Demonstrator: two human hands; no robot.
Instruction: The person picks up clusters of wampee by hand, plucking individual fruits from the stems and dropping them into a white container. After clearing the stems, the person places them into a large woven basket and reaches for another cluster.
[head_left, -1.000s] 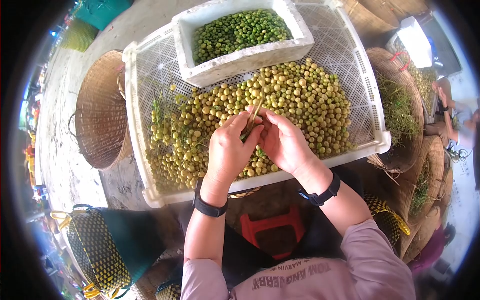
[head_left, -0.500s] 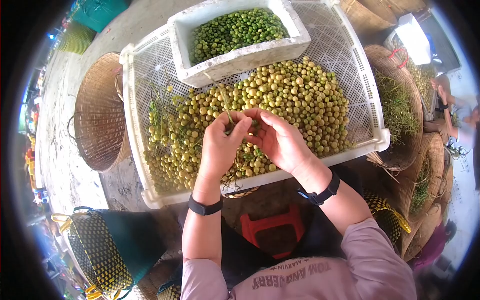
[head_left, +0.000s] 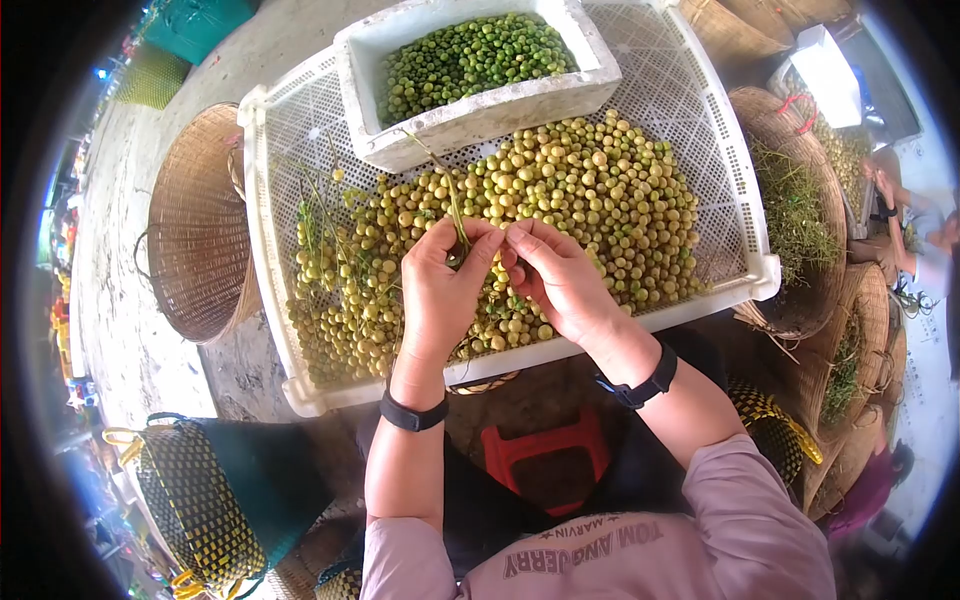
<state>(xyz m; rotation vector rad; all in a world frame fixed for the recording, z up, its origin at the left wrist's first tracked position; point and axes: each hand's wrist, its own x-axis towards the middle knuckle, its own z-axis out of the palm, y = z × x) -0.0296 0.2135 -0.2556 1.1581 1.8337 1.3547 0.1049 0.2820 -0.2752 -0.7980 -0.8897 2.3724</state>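
My left hand (head_left: 442, 290) is closed round a thin green stem (head_left: 455, 205), which sticks up past the fingers toward the foam box. My right hand (head_left: 562, 285) is beside it, thumb and fingertips pinched together close to the left fingertips. Whatever lies in that pinch is too small to make out. Beneath both hands spreads a heap of small round yellow-green fruits (head_left: 600, 190) in a white plastic mesh tray (head_left: 735, 180). Leafy stems (head_left: 315, 235) lie among the fruits at the tray's left side.
A white foam box (head_left: 490, 118) of greener fruits (head_left: 480, 65) stands on the tray's far part. Woven baskets flank it: one on the left (head_left: 200, 240), one with stems (head_left: 790, 215) on the right. A red stool (head_left: 545, 440) is below. Another person's arm (head_left: 890, 205) shows far right.
My right hand has turned and its fingers have drawn together into a pinch, meeting near the left fingertips. The stem in my left hand shows more and has shifted slightly.
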